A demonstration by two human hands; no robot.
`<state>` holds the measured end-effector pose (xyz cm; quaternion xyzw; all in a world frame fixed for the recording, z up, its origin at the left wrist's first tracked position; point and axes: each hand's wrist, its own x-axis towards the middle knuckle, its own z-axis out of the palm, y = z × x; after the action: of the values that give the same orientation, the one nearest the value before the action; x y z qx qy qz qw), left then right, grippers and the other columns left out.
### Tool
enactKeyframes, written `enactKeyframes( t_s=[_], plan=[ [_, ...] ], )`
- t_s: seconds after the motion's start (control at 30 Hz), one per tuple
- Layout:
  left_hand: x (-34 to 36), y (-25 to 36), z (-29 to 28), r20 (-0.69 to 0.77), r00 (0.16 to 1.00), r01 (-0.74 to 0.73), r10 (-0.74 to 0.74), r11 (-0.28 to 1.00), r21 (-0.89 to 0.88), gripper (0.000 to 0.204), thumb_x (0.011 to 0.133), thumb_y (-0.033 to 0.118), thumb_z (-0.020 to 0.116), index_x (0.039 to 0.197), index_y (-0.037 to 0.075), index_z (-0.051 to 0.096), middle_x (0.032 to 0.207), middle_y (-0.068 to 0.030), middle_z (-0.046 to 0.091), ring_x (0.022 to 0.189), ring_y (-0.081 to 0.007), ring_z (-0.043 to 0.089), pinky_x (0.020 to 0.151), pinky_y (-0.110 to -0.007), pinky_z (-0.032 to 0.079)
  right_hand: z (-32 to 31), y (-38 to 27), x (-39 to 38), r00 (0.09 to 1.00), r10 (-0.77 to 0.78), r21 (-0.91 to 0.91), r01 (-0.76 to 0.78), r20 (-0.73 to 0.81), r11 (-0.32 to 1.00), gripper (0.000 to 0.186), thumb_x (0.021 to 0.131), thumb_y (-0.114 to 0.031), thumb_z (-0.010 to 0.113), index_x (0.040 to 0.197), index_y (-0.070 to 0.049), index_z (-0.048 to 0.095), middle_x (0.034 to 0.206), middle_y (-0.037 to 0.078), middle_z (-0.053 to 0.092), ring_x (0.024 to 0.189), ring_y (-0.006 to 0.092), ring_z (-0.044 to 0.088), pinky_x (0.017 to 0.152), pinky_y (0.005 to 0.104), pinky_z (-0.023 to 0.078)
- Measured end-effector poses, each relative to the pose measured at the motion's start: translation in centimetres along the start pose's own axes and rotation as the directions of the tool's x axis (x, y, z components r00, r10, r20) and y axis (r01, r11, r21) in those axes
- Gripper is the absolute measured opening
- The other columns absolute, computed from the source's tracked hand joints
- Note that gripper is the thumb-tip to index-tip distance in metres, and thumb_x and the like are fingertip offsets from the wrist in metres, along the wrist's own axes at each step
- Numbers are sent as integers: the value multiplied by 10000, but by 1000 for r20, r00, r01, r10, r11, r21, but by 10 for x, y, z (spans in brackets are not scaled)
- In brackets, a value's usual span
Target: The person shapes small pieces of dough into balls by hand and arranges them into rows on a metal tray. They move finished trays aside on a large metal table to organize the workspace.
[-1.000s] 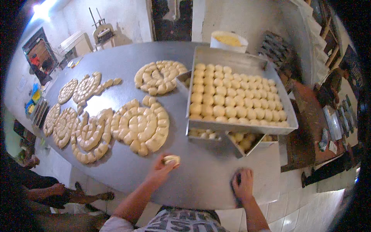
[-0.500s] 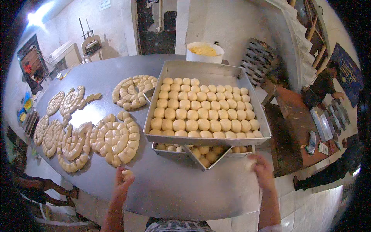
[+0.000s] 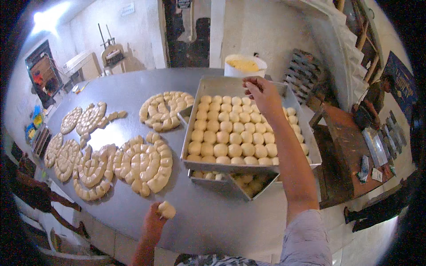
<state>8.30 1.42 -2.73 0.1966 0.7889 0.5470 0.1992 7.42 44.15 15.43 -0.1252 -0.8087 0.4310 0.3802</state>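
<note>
In my left hand (image 3: 154, 224), near the table's front edge, is a small pale piece of dough (image 3: 167, 210), gripped between thumb and fingers. My right hand (image 3: 261, 91) reaches over the far side of a square metal tray (image 3: 248, 166), its fingers bent and apart, with no dough visible in them. Rows of round dough balls (image 3: 235, 138) sit close together in this tray; my right forearm covers part of them. Beneath it, another metal tray (image 3: 206, 176) and a tilted tray corner (image 3: 255, 184) also hold dough balls.
Left on the metal table (image 3: 128, 84) lie coiled rounds of cut dough (image 3: 143, 164) and another round (image 3: 166, 110) farther back. A white bucket (image 3: 244, 71) of yellow crumbly stuff stands behind the tray. At right, a person (image 3: 372, 104) stands by a wooden table (image 3: 337, 146) with metal pans.
My right hand has moved from the table's front right, where it held a pale dough piece, up and over the tray's far side. My left hand still grips its dough. The view has shifted slightly.
</note>
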Motion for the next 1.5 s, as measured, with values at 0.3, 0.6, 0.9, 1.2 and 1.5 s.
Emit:
enactKeyframes(
  t_s=[0.3, 0.6, 0.9, 1.2, 1.5],
  plan=[
    [0, 22, 11, 739, 670, 282, 64, 900, -333, 248, 895, 225, 514, 1080, 74, 583, 1117, -93, 563, 992, -225, 551, 868, -333, 442, 104, -42, -299, 741, 378, -50, -424, 555, 904, 339, 803, -111, 538, 1132, -30, 552, 1077, 163, 574, 1029, 319, 523, 903, 398, 397],
    [92, -56, -133, -198, 823, -314, 532, 717, 622, 306, 817, 180, 587, 1109, 90, 573, 1065, -123, 554, 1042, -305, 484, 876, -415, 400, 71, 39, -366, 936, 326, -916, -243, -134, 318, 495, 837, -278, 474, 1241, 6, 442, 1300, 224, 392, 1218, 419, 309, 1036, 485, 208],
    [139, -56, -140, 150, 877, -404, 457, 532, 744, 468, 815, 280, 537, 1270, 197, 464, 1181, -89, 479, 1151, -298, 371, 932, -469, 287, 39, 41, -390, 939, 231, -899, -317, -253, 302, 371, 814, -256, 563, 1008, 57, 515, 1128, 259, 485, 1089, 421, 405, 983, 500, 270],
    [89, -98, -170, 9, 884, -339, 467, 627, 701, 293, 735, 157, 608, 1007, 71, 542, 1047, -138, 473, 1109, -341, 375, 920, -453, 335, 15, 59, -397, 941, 330, -810, -253, -78, 529, 424, 831, -269, 560, 1104, 50, 509, 1094, 241, 514, 1016, 374, 473, 939, 452, 334],
    [43, -61, -113, -250, 758, -267, 603, 636, 724, 369, 715, 167, 643, 1054, 66, 537, 1149, -166, 412, 1126, -369, 362, 967, -456, 309, -26, 137, -398, 969, 188, -567, -245, -158, 786, 397, 855, -279, 516, 1164, -29, 501, 1132, 184, 508, 982, 301, 508, 896, 382, 397]
  ],
)
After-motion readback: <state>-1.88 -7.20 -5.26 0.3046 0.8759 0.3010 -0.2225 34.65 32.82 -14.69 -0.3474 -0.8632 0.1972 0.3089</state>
